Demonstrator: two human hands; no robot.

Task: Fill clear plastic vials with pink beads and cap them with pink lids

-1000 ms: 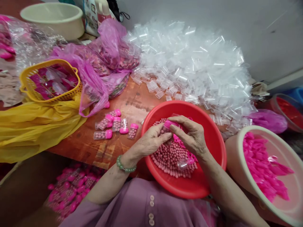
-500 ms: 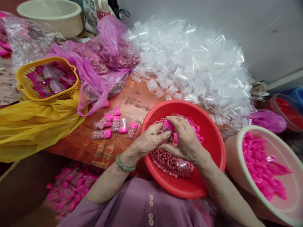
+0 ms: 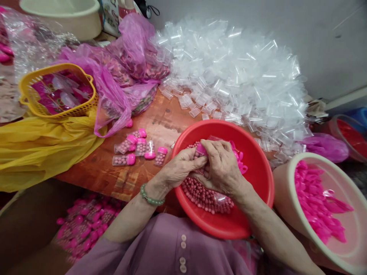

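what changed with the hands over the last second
The right hand closed in over the left hand, its fingers now folded onto the pink cap of the small tube both hold above the red bowl. The filled tubes on the table stayed put.

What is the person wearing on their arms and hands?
The left hand and right hand are bare, with no gloves or rings in view. A green bead bracelet circles the left wrist. Purple sleeves of a buttoned top cover the upper arms.
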